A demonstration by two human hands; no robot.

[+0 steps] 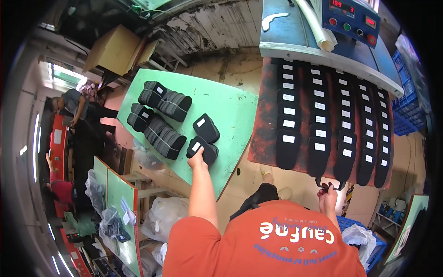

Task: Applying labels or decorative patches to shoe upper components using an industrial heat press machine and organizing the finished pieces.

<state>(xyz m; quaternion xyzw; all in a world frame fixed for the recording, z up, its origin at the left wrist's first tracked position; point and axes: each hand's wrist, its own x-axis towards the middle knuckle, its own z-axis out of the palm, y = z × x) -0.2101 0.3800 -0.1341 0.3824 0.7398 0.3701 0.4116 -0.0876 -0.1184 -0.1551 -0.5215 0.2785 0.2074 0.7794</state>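
At the near edge of the green table [226,99], my left hand [197,159] grips a small stack of black insoles [208,152]. Its thumb lies on top beside a white label; the other fingers are mostly hidden. A second black insole stack [206,128] sits just beyond it. Low on the right, my right hand [327,197] is closed at the black handle [341,186] on the front edge of a red-and-black board [264,134]. Overlapping rows of black insoles [319,152] with white labels cover that board.
Longer rows of insoles [171,138] lie on the green table's left part. Behind the board stands a blue machine [353,21] with buttons and a lit display. Blue crates [408,108] are at the right. Plastic bags [168,217] fill the lower left. People [74,104] work at far left.
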